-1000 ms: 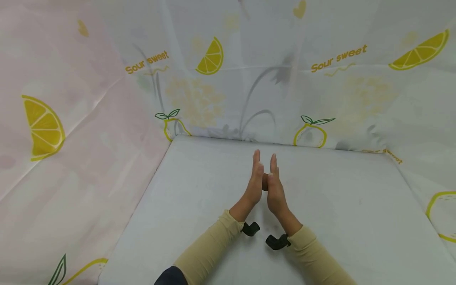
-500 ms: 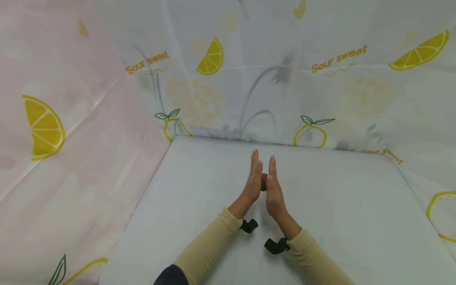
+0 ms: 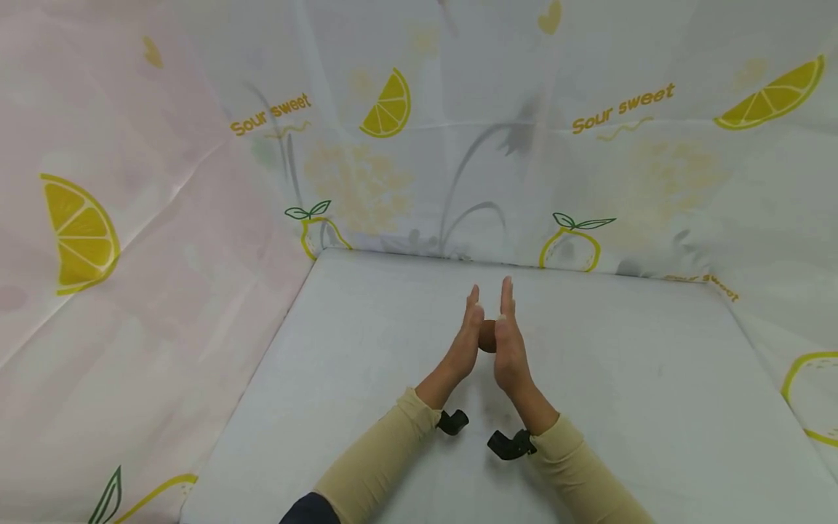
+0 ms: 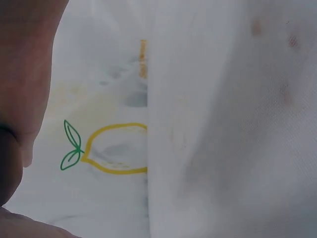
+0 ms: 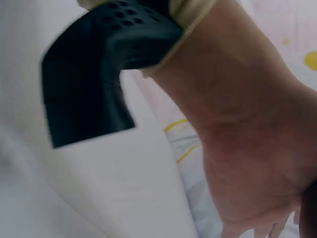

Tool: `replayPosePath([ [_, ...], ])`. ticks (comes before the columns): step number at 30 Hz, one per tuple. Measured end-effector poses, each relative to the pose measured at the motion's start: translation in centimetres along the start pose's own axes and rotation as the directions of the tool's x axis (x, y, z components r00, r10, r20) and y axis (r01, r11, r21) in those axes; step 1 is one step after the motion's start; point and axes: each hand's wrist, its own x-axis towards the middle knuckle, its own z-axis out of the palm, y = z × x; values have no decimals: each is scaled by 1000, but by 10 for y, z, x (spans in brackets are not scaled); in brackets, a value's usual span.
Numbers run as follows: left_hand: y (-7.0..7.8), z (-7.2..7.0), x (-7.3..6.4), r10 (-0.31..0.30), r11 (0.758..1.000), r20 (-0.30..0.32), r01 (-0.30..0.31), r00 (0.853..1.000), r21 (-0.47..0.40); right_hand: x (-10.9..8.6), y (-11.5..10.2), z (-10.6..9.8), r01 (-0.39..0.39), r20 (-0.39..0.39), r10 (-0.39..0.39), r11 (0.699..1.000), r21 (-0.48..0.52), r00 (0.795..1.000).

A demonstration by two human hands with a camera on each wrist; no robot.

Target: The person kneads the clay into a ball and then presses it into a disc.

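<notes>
Between my two palms sits a small brown ball, partly covered by the hands in the head view. My left hand lies flat against its left side, fingers straight and pointing away from me. Facing it, my right hand presses the other side with its fingers likewise straight. A dark rounded edge of the ball shows at the left border of the left wrist view. In the right wrist view, a sliver of the ball appears beside a palm at the right border.
Under the hands spreads a white tabletop. A lemon-print cloth stands up behind it and along both sides. Black curved wrist mounts stick out from the beige sleeves below the hands.
My left hand has slid slightly back toward me while the right hand has slid forward. The palms stand a little farther apart, and more of the ball shows between them.
</notes>
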Motion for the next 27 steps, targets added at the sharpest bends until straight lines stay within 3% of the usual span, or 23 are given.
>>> replayPosePath([
  [7,2,3,-5,30,999,100,-28,995,-18,11,0,-6,-58,-12,59,997,48,998],
  [14,8,7,-8,106,993,164,-97,981,-63,11,8,-9,-175,6,178,961,214,984],
  [22,16,5,-7,158,987,98,-154,982,-56,8,18,-5,-184,10,187,955,232,982],
  [27,16,6,-6,132,988,0,-131,991,-77,3,19,0,-181,12,183,958,223,983],
])
